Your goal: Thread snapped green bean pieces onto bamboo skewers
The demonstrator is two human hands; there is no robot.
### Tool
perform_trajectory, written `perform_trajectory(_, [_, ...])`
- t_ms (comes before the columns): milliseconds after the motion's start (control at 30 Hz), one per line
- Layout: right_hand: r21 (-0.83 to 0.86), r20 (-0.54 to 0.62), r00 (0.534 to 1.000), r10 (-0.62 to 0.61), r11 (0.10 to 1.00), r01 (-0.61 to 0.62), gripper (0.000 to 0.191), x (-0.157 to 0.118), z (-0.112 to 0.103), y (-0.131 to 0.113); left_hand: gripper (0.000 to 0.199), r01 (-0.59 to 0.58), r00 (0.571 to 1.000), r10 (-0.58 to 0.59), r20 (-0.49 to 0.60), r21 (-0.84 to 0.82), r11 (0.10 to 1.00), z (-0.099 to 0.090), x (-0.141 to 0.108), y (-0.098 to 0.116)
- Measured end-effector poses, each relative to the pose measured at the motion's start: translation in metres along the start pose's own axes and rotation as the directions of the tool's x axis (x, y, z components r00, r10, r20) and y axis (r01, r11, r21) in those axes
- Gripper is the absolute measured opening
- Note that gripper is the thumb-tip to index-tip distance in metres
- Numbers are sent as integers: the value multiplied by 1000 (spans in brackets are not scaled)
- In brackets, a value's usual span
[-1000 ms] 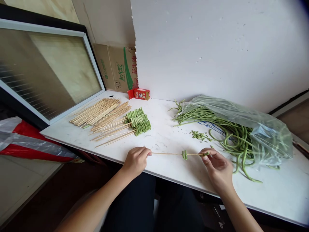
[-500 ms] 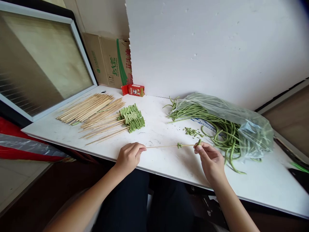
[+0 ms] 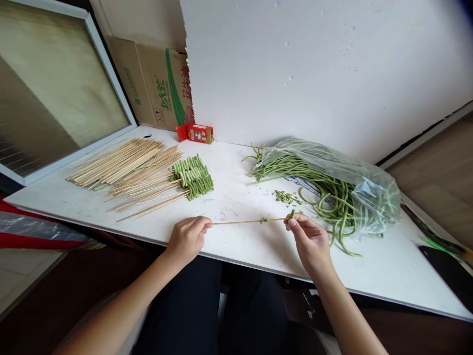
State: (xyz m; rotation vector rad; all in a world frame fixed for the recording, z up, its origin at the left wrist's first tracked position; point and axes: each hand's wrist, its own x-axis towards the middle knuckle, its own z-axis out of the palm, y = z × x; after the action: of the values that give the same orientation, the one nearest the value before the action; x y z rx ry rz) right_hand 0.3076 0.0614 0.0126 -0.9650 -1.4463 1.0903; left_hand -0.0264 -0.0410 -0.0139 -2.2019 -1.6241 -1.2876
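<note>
My left hand (image 3: 188,239) is closed on one end of a thin bamboo skewer (image 3: 236,223) held level above the table's front part. A small cluster of green bean bits (image 3: 263,220) sits partway along the skewer. At the skewer's other end, my right hand (image 3: 312,242) pinches a short green bean piece (image 3: 293,213). Whether the tip has gone through that piece is hidden by the fingers. Behind my left hand lie finished-looking rows of bean pieces on skewers (image 3: 194,176), their bare sticks pointing left. Long green beans (image 3: 332,192) spill from a clear plastic bag (image 3: 373,197) beyond my right hand.
A pile of bare skewers (image 3: 118,160) lies on the white table (image 3: 229,197) at the left, near a framed glass panel (image 3: 59,88). Bean scraps (image 3: 286,197) sit before the bag. A small red box (image 3: 199,133) and a cardboard carton (image 3: 151,84) stand behind.
The camera has turned slightly right, so the scene appears shifted left. Both hands keep nearly the same hold on the skewer and the bean piece.
</note>
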Motion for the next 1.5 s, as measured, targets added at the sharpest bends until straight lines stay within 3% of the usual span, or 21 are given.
perform_trajectory(333, [-7,63,990,-129,992,129,16,3,3,-20,37,-39,999,39,-4,2,999,1,1,0])
perform_trajectory(533, [2,-9,993,-115,993,115,17,3,3,-13,10,-84,994,85,-69,18,996,0,4,5])
perform_trajectory(867, [-21,57,974,-218,975,220,13,5,3,-12,32,-131,989,131,-69,2,991,1,2,3])
perform_trajectory(1167, [-64,89,942,-324,942,330,6,3,4,-15,28,-114,993,114,11,35,993,-2,1,3])
perform_trajectory(1333, [-58,109,947,-301,950,308,7,0,7,-19,30,-135,991,133,27,67,989,-1,1,2])
perform_trajectory(1500, [1,54,987,-154,988,154,11,-1,6,-16,19,-113,993,111,28,44,993,0,4,5])
